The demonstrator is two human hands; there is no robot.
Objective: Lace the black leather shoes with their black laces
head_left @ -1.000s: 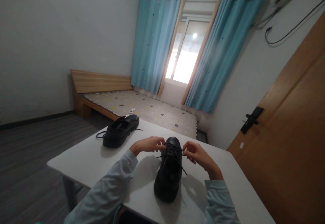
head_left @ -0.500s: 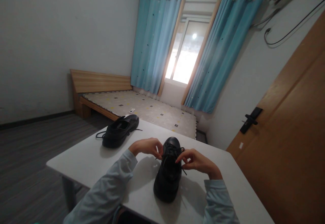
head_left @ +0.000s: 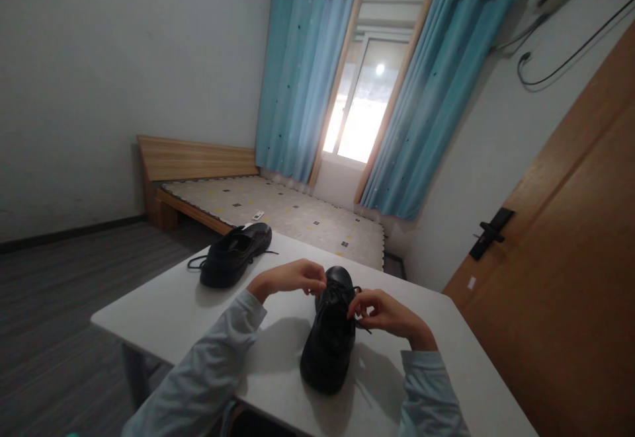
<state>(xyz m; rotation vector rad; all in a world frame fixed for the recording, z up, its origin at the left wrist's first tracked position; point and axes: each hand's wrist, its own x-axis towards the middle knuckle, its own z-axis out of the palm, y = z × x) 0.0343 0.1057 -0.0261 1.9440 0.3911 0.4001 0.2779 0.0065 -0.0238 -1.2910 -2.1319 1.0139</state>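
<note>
A black lace-up shoe [head_left: 326, 357] stands on the white table [head_left: 282, 348], heel towards me and toe pointing away. My left hand [head_left: 302, 277] is closed in a pinch at the left side of the lacing, near the toe; the shoelace between its fingertips is mostly hidden. At the right side of the opening, my right hand [head_left: 380, 310] pinches the shoelace, and a loose lace end [head_left: 366, 328] sticks out below its fingers. Another black shoe [head_left: 225, 268] sits at the table's far left, its laces hanging loose on both sides.
Behind the table is a bed [head_left: 297, 219] with a patterned mattress and a small white remote [head_left: 257, 215] on it. A wooden door [head_left: 560, 258] with a black handle stands at the right. Blue curtains [head_left: 302, 86] flank the window.
My left hand has risen and moved slightly forward along the shoe's lacing. My right hand has shifted a little to the right, and the lace end beneath it has moved outward.
</note>
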